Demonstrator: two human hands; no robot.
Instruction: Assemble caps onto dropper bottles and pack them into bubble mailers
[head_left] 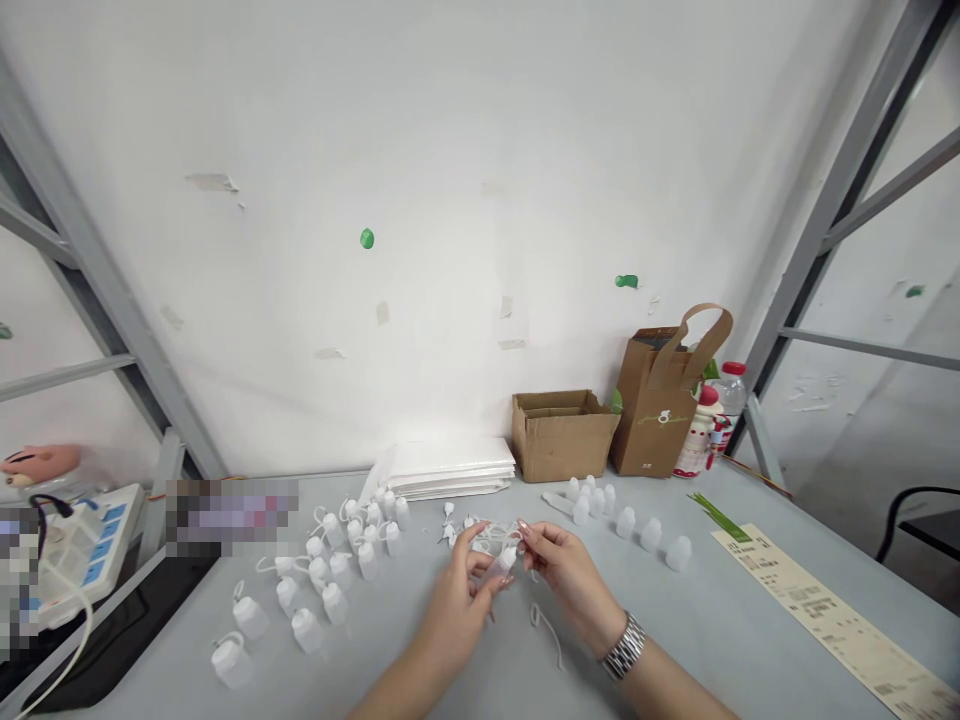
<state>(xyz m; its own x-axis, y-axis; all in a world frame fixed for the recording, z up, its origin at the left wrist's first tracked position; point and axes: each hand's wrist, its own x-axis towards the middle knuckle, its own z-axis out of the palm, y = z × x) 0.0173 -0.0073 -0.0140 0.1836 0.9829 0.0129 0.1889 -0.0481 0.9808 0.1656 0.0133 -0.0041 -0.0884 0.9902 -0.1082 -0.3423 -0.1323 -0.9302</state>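
My left hand [469, 590] holds a small white translucent bottle [500, 565], tilted, between thumb and fingers. The fingertips of my right hand [559, 565] pinch near the bottle's top, by a thin white cord. Behind the hands lies a pile of white cords and small tips [487, 538]. On the grey table, many similar bottles with looped cords [319, 570] stand to the left. Several plain bottles without cords [651, 534] stand to the right. A loose white cord [551, 635] lies below my right hand.
At the back are stacked white sheets [450, 468], an open cardboard box [566, 445], a brown paper bag [656, 420] and a red-capped bottle [731, 400]. A printed paper strip [832, 620] lies right. A power strip [105, 550] is far left.
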